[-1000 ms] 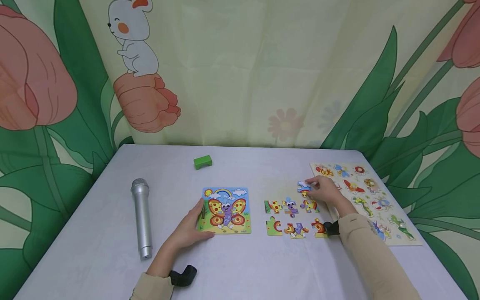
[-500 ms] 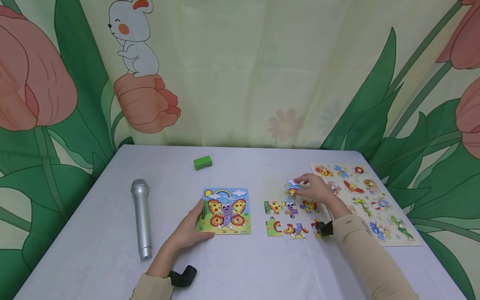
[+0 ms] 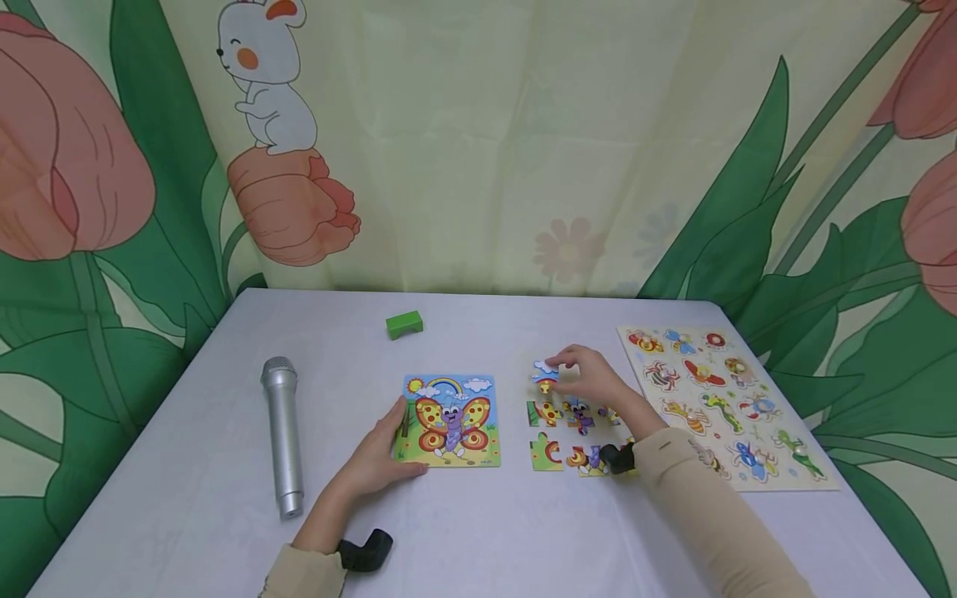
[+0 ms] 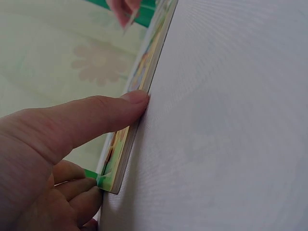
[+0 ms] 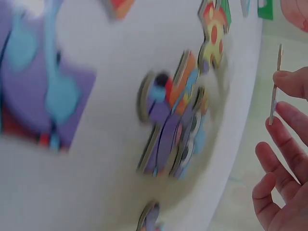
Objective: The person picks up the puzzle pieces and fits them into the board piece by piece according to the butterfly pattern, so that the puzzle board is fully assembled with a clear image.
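My left hand [image 3: 377, 453] holds the lower left corner of a square butterfly picture puzzle [image 3: 452, 422]. In the left wrist view its thumb [image 4: 115, 113] presses the near edge and the other fingers lie at the side edge [image 4: 101, 185]. Between thumb and fingertips, my right hand [image 3: 591, 378] pinches a jigsaw piece [image 3: 545, 374] with clouds and a rainbow stripe. That piece, seen edge-on [image 5: 276, 86] in the right wrist view, is held above the table. Below it loose jigsaw pieces lie in two rows, among them a green-edged one [image 3: 546, 453]; my right wrist partly hides others.
A silver microphone [image 3: 284, 436] lies left of the left hand. A green block [image 3: 404, 324] sits at the back. On the right is a cream board [image 3: 718, 490] with insect pictures. The white-covered table [image 3: 478, 540] ends at a printed curtain.
My right hand has moved left with the cloud piece, from the right end of the loose pieces to above the left end. The left hand and the butterfly puzzle have stayed in place.
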The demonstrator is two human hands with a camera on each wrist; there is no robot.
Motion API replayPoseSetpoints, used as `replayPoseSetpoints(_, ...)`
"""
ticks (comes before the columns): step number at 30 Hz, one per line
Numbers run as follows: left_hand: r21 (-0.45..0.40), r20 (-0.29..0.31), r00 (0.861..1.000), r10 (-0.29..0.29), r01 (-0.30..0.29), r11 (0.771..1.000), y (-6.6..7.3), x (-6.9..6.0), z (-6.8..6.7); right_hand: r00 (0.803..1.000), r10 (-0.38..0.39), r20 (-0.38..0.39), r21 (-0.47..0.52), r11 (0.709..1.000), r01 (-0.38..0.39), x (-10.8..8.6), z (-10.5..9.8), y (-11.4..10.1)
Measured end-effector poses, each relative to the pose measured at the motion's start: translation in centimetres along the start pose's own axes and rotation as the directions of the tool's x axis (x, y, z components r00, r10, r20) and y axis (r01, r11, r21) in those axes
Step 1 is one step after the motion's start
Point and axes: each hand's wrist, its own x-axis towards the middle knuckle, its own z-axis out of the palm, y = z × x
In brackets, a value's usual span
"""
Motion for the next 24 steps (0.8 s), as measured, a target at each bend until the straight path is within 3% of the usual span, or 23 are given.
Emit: replayPoseSetpoints(24, 0.010, 0.003, 1.000, 0.002, -0.002, 1.000, 0.0, 0.1, 0.0, 0.989, -0.020, 0.145, -0.004, 1.000, 0.021, 3.1, 5.1, -5.8)
